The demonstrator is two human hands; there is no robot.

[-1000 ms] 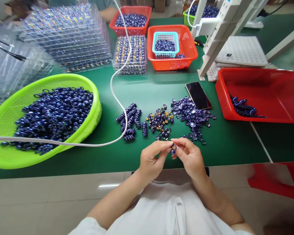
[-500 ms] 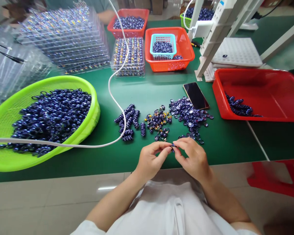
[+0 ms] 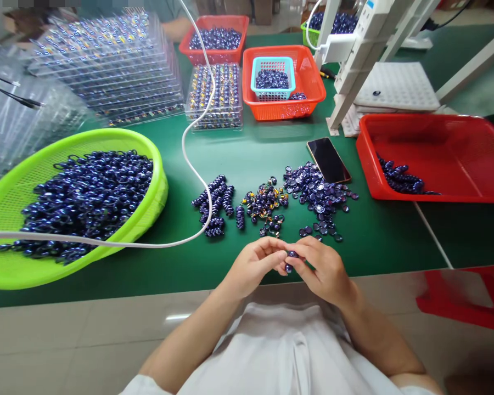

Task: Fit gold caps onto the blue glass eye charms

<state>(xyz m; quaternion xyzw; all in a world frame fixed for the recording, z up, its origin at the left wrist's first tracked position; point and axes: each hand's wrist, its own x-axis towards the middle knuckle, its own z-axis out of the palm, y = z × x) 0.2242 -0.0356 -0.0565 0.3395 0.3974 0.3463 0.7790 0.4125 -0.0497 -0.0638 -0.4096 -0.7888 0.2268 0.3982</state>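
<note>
Left hand (image 3: 257, 266) and right hand (image 3: 323, 269) pinch 1 small blue piece (image 3: 292, 254) over the near edge of the tabletop (image 3: 185, 274), seemingly mid-work; filled trays (image 3: 135, 82) behind look done, loose discs (image 3: 315, 184) and the heap (image 3: 94, 197) in the green basket (image 3: 159, 184) probably remain.

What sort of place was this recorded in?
Probably a small-parts assembly workshop: loose piles of dark glossy pieces lie on a green worktable, a lime-green basket is heaped with more, and clear trays holding rows of parts are stacked behind.
</note>
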